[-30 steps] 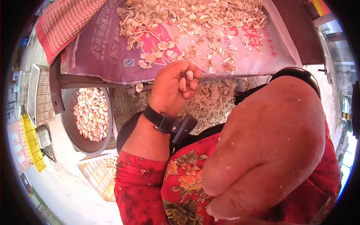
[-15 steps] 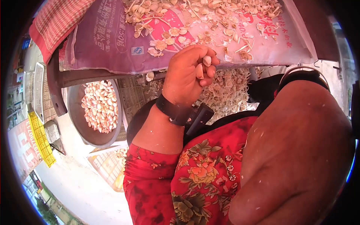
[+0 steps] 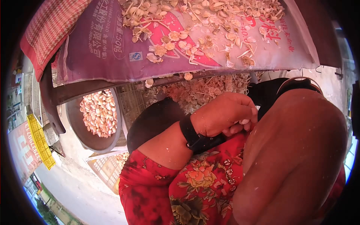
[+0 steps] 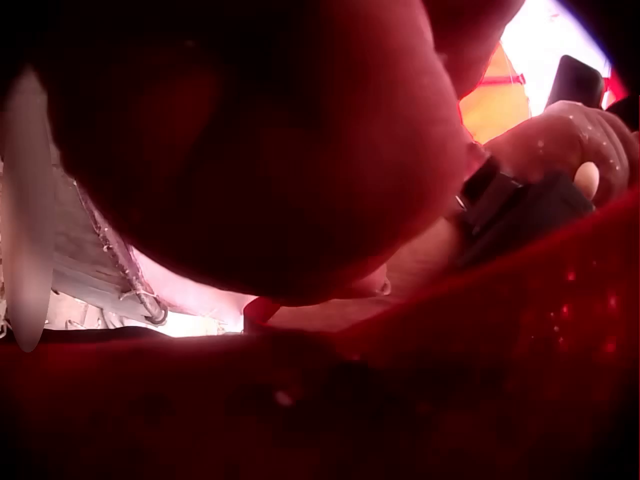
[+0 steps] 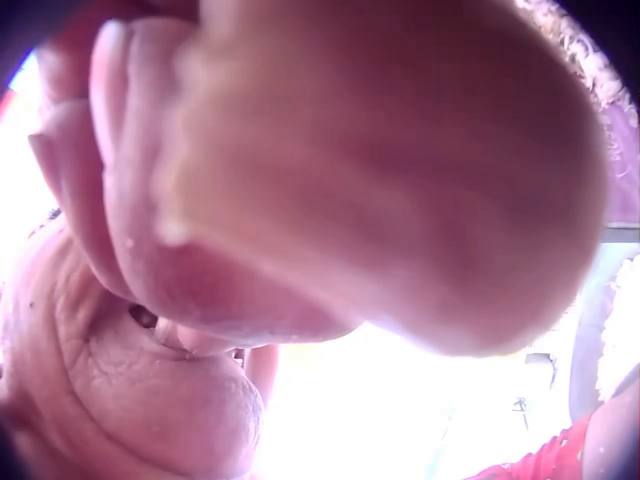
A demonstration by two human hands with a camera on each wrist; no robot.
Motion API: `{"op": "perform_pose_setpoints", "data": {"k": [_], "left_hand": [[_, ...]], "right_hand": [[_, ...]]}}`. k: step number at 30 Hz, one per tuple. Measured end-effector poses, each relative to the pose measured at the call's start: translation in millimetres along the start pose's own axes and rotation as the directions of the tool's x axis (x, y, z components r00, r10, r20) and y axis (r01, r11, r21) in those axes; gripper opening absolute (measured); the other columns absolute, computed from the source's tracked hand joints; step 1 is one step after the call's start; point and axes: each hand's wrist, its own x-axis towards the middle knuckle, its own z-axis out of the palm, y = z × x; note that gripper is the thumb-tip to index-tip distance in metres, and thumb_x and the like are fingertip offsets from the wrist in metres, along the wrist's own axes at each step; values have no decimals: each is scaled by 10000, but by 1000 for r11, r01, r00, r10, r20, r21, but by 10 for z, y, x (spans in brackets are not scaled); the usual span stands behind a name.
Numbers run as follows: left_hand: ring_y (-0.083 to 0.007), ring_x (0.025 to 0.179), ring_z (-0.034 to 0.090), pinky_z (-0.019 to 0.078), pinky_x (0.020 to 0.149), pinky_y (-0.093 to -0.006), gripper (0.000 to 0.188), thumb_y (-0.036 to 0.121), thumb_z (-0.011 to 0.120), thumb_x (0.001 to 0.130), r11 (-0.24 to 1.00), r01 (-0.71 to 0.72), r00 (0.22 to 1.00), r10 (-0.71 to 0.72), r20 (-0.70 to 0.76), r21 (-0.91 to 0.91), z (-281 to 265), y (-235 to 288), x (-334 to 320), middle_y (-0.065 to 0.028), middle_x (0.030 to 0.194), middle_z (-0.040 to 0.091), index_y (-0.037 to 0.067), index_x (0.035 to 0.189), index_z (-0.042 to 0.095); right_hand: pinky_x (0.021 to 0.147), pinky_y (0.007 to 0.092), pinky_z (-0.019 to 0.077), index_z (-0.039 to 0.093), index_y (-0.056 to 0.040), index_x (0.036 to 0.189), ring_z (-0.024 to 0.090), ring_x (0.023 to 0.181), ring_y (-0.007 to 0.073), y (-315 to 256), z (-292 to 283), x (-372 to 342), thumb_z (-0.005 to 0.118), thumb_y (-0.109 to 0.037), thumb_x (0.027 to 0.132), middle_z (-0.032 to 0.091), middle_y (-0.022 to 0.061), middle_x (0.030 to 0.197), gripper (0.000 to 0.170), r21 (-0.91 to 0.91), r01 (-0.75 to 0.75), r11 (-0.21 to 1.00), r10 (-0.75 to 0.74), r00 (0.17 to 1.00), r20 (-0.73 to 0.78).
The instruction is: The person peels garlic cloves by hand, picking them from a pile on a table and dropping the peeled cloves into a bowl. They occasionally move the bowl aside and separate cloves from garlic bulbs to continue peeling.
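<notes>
My left hand (image 3: 225, 112), with a black strap (image 3: 186, 131) at the wrist, lies in front of the floral red shirt (image 3: 202, 174). Its curled fingers hold garlic; one pale clove (image 3: 244, 122) peeks out between them. Raised close to the head camera, my right hand (image 3: 288, 165) fills the lower right of the head view. Bent fingers (image 5: 110, 170) of it show large in the right wrist view; I cannot tell whether they hold anything. The left wrist view is mostly filled by a dark, close hand, with the strapped right hand (image 4: 570, 145) behind it at upper right.
A printed sack (image 3: 93, 67) covers the table, strewn with garlic cloves (image 3: 150, 9) and dry stems. Below left stands a grey basin (image 3: 75, 123) of cloves, beside a plastic crate (image 3: 103, 168). Husks (image 3: 210, 88) are heaped under the table edge. A checked cloth (image 3: 52, 35) hangs at upper left.
My left hand has drawn back from the sack's edge, down and right towards the shirt, still holding garlic. The raised right hand has shifted right in view and stays close to the camera.
</notes>
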Motion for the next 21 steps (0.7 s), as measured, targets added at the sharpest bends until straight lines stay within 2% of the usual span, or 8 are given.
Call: {"op": "perform_pose_setpoints", "data": {"k": [6, 8, 10, 12, 15, 16, 19, 21], "left_hand": [[-83, 430, 472, 313, 351, -205, 157, 162, 537, 873, 974, -224, 960, 216, -178, -27, -119, 0, -45, -57, 669, 589, 20, 839, 595], [-87, 441, 484, 316, 351, -205, 165, 173, 536, 881, 968, -224, 957, 196, -215, -117, -65, 81, -118, -59, 688, 595, 20, 858, 593], [-90, 678, 552, 422, 603, -229, 149, 148, 542, 894, 958, -253, 955, 225, -195, -136, -163, 93, -150, -44, 818, 619, 11, 901, 599], [-98, 691, 574, 434, 603, -229, 155, 157, 547, 896, 956, -259, 957, 234, -174, -141, -168, 80, -134, -48, 826, 624, 11, 902, 598], [-117, 485, 560, 352, 344, -205, 188, 203, 551, 887, 974, -185, 980, 174, -91, -131, -79, 21, -81, -73, 715, 614, 22, 859, 592], [-121, 489, 571, 351, 338, -205, 190, 207, 552, 887, 983, -108, 994, 108, -14, -149, -52, -38, -64, -76, 720, 618, 23, 857, 593], [-176, 718, 649, 477, 511, -250, 295, 294, 546, 907, 960, -11, 986, 56, 156, -278, -163, 1, -54, -101, 890, 649, 14, 981, 603], [-197, 831, 650, 512, 628, -281, 378, 361, 512, 924, 933, -116, 990, 83, -110, -340, -111, -93, 69, -106, 964, 647, 12, 1044, 595]], "right_hand": [[584, 316, 496, 642, -5, 972, 621, 710, 229, 40, -35, -22, 704, -84, 790, 636, 92, 783, 208, 70, 8, 998, -5, 999, -44], [587, 318, 498, 641, -5, 971, 622, 714, 233, 25, -39, -29, 705, -85, 789, 636, 93, 784, 209, 81, 9, 997, -5, 999, -51], [589, 321, 500, 641, -4, 969, 623, 718, 237, 22, -48, -16, 706, -86, 788, 637, 95, 786, 209, 94, 16, 995, -11, 998, -54], [591, 323, 501, 640, -4, 967, 625, 722, 241, 17, -60, 5, 707, -88, 787, 637, 96, 787, 210, 99, 10, 995, -3, 998, -65], [595, 327, 504, 639, -3, 965, 627, 727, 247, -7, -70, 33, 709, -90, 785, 637, 98, 788, 212, 85, -6, 996, 12, 997, -72], [596, 329, 505, 639, -3, 964, 627, 729, 249, -7, -86, 4, 710, -91, 784, 637, 99, 789, 212, 76, -10, 997, 16, 997, -76], [600, 333, 507, 638, -2, 962, 629, 735, 255, -82, -113, 29, 711, -93, 783, 638, 101, 790, 213, 7, -55, 998, 56, 996, -69], [602, 335, 509, 638, -2, 960, 630, 739, 259, -131, -185, 16, 712, -94, 782, 638, 103, 791, 214, -114, -142, 983, 134, 988, -78]]}}
